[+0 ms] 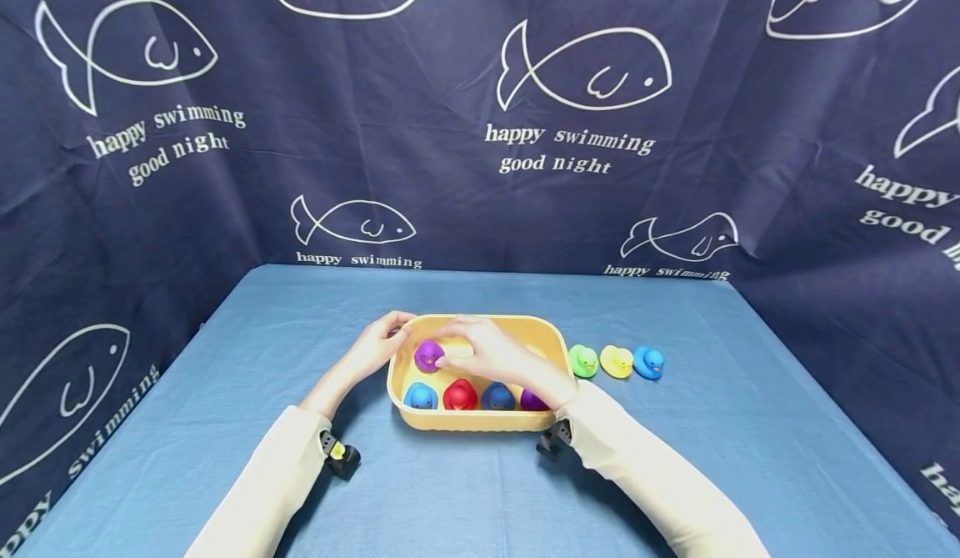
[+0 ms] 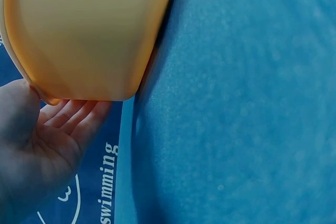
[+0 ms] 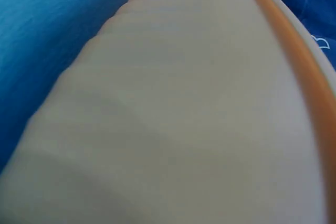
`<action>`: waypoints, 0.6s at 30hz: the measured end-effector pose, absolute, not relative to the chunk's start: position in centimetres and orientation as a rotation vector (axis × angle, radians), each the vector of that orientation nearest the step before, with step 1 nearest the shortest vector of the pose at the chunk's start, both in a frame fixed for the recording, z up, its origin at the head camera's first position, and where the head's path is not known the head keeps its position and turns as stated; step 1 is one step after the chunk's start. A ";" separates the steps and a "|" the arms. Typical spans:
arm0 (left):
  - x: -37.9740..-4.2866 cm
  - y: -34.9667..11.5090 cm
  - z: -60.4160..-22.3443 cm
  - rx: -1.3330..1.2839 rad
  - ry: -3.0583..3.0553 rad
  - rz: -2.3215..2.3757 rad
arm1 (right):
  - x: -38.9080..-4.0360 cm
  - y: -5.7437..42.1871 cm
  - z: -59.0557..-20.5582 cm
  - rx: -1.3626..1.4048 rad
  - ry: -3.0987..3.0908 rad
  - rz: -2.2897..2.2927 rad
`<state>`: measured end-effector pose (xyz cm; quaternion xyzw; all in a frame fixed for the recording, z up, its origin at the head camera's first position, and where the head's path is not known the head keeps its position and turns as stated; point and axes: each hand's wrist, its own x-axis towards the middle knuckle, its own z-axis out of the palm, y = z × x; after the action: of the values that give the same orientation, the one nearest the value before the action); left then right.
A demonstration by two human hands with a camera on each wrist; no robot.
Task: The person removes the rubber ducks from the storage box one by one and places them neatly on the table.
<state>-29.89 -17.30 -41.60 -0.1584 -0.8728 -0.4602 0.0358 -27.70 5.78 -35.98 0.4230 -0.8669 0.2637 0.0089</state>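
In the head view, the left hand [image 1: 372, 347] holds the left end of a yellow plastic basin [image 1: 480, 421]. In the left wrist view, its thumb lies at the basin's rim and its fingers rest against the outer wall. My right hand [image 1: 487, 351] reaches over the basin and pinches a purple rubber duck [image 1: 428, 356] at its left side, thumb near, fingers behind. Along the basin's near wall sit a light blue duck [image 1: 421, 396], a red duck [image 1: 460, 394], a dark blue duck [image 1: 498, 397] and another purple duck [image 1: 533, 400], partly hidden by the right wrist.
Right of the basin, a green duck [image 1: 583, 361], a yellow duck [image 1: 617, 361] and a blue duck [image 1: 648, 362] stand in a row on the blue tablecloth [image 1: 450, 500]. A navy curtain [image 1: 465, 208] with fish drawings hangs behind. The basin's outer wall fills the right wrist view.
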 end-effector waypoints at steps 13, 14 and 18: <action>-29.9 -17.4 -41.4 -0.489 -2.690 -1.398 | -28.4 3.9 -35.4 1.312 -2.785 0.891; -29.9 -17.4 -41.4 -0.486 -2.690 -1.405 | -28.4 3.8 -35.4 1.316 -2.784 0.879; -29.9 -17.4 -41.5 -0.479 -2.691 -1.413 | -28.8 3.4 -35.4 1.326 -2.775 0.839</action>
<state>-29.88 -17.36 -41.46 -0.1556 -0.8741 -0.4590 0.0323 -28.83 3.40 -35.39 0.4159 -0.8702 0.2631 -0.0233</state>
